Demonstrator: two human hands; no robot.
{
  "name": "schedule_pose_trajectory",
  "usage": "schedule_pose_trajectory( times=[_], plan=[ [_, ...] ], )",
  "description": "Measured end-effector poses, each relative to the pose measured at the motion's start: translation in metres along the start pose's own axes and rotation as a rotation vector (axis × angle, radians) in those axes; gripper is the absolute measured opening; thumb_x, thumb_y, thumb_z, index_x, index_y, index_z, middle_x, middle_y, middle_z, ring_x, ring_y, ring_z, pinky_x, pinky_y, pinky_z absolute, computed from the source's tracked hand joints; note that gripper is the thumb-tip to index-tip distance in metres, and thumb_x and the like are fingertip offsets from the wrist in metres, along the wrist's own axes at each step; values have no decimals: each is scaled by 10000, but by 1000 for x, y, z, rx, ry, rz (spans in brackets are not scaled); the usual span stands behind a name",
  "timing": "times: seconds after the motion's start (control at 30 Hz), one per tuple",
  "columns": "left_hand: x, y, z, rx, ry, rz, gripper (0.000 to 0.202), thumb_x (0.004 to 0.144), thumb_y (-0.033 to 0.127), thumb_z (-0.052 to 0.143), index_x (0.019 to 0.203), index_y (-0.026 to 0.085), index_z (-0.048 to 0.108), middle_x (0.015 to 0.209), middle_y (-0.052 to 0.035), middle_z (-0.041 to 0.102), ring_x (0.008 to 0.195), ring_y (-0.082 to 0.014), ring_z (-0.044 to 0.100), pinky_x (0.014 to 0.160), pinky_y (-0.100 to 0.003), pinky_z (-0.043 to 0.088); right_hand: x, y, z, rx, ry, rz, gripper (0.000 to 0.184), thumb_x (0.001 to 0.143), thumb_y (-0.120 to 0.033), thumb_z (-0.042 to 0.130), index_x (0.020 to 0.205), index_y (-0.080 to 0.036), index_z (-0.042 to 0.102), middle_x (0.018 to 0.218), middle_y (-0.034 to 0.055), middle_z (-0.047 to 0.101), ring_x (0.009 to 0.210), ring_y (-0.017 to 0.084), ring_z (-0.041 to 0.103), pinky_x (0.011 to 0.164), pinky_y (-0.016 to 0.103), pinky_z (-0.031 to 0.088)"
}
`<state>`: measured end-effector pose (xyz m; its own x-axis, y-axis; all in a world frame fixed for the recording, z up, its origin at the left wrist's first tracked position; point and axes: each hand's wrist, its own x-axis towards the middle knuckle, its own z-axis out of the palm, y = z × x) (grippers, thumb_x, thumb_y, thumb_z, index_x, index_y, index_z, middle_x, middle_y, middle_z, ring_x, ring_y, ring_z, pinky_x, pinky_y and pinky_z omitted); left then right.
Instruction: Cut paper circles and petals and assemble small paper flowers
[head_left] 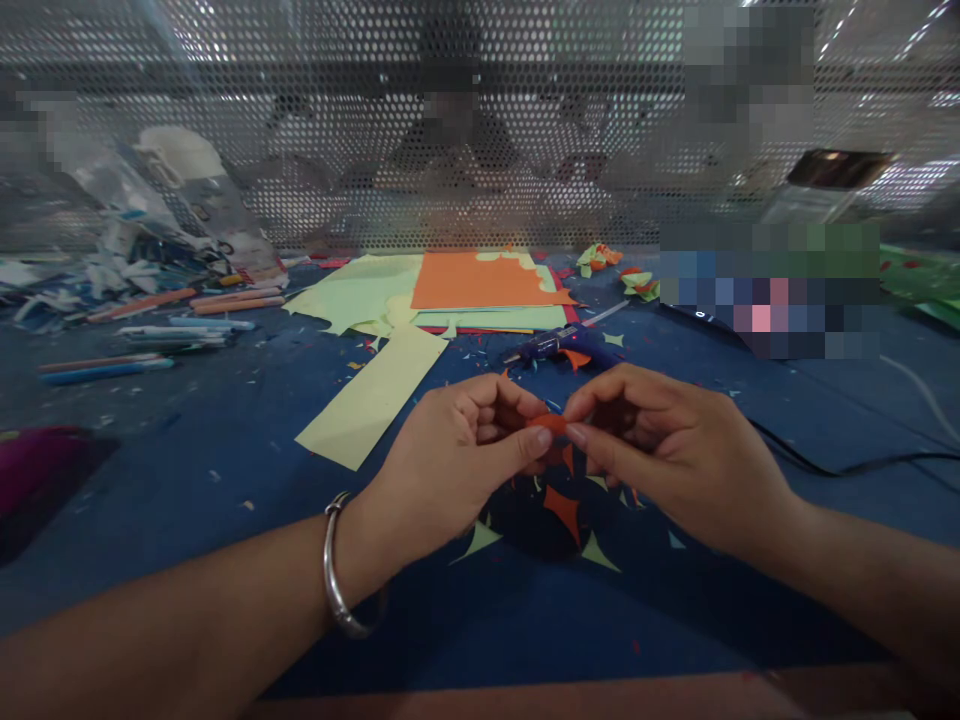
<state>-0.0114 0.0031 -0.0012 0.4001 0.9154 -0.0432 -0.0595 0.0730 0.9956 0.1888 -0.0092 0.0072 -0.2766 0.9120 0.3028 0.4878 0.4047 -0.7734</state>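
My left hand [461,450] and my right hand [660,445] meet over the blue table [225,480], both pinching one small orange paper piece [550,424] between thumb and fingers. A silver bangle [337,580] circles my left wrist. Under the hands lie small orange cut-outs [564,510] and pale green cut-outs [480,540]. Just behind the hands rests a blue glue gun [559,343] with its nozzle pointing right.
An orange sheet [480,280] lies on pale green sheets [360,295] at the back centre, and a pale yellow strip [375,395] sits nearer. Pens and pencils [150,335] and plastic clutter are at the left. A black cable [840,465] runs off to the right. Perforated metal screen behind.
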Motion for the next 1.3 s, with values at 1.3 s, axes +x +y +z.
schedule_pose_trajectory(
  times=[1.3],
  plan=[
    [-12, 0, -2, 515, 34, 301, 205, 940, 281, 670, 1109, 240, 563, 1068, -42, 704, 905, -160, 702, 734, -255, 557, -1, -1, 0, 23, -162, 16, 108, 894, -251, 595, 813, -193, 633, 644, -31, 594, 514, 96, 518, 468, 215, 427]
  ],
)
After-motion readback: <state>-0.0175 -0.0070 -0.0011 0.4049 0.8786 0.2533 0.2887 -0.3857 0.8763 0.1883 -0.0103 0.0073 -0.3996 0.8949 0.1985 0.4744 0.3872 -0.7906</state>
